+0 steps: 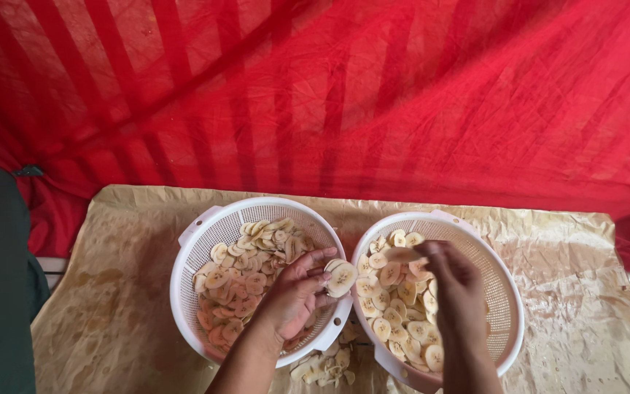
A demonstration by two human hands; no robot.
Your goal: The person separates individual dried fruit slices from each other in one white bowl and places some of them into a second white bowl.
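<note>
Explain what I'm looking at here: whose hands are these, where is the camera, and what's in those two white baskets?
The single picture comes from a camera worn on a person's head, looking down at their own two bare hands. No machine is involved. On brown stained paper sit two white perforated baskets. The left basket and the right basket both hold pale round fruit slices. The left hand holds a small stack of slices in its fingers, over the left basket's rim. The right hand reaches into the right basket, fingers at a slice. A few loose slices lie between the baskets. Red netting hangs behind.
</note>
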